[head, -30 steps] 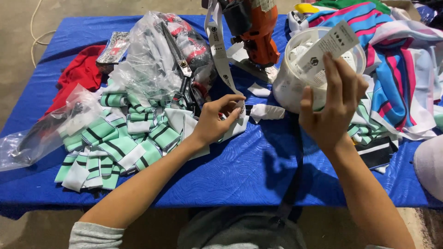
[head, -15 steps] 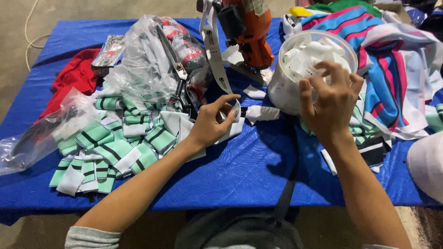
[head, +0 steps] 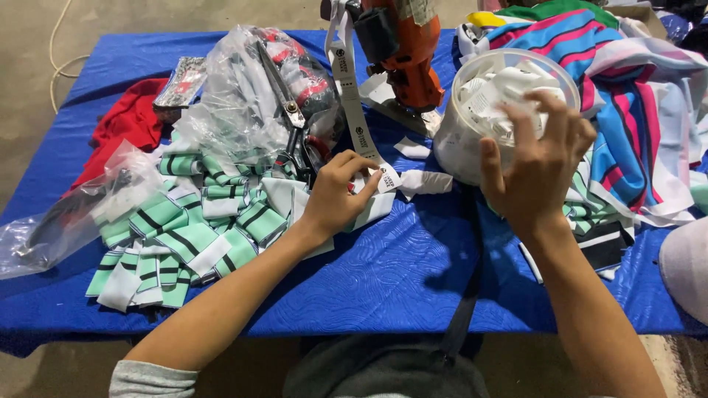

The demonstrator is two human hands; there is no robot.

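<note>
a person's left hand (head: 341, 193) pinches the lower end of a white label strip (head: 352, 96) between thumb and fingers, its grip closed on it above a blue tabletop (head: 398, 280). the right hand (head: 537, 166), fingers spread apart, hovers at the rim of a clear round tub (head: 461, 140) filled with white tags. green striped cloth pieces (head: 184, 236) lie left, beside scissors (head: 295, 136).

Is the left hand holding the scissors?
No: the left hand pinches the end of a white label strip, while the scissors lie apart on the plastic bag.
</note>
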